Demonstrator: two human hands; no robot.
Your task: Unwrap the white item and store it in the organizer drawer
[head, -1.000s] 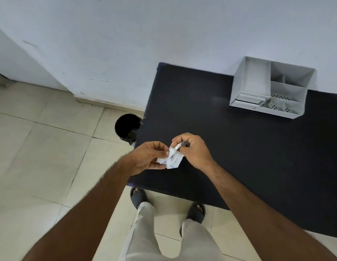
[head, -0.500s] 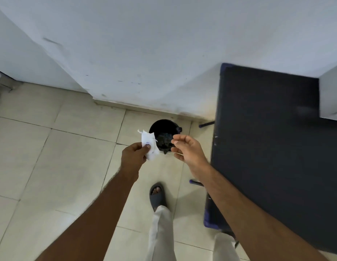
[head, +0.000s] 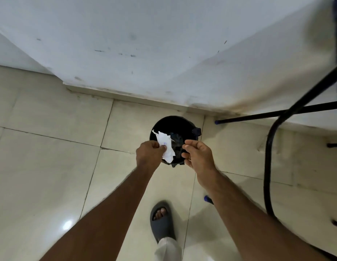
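My left hand [head: 149,155] pinches a torn, crumpled white paper wrapper [head: 166,147] with a small blue mark and holds it right over the open mouth of a black waste bin [head: 174,120] on the floor. To the right of the wrapper my right hand [head: 198,157] hovers at the bin's edge with its fingers loosely curled. No white item shows in it, and its palm side is hidden. The organizer drawer is out of view.
The bin stands on beige floor tiles against the white wall's base. Black metal table legs [head: 277,114] with blue feet rise at the right. My foot in a grey sandal [head: 161,222] is on the floor below my arms.
My view has swung left from the black table and organizer down to the floor bin. The hands have parted, and the left one has carried the wrapper over the bin.
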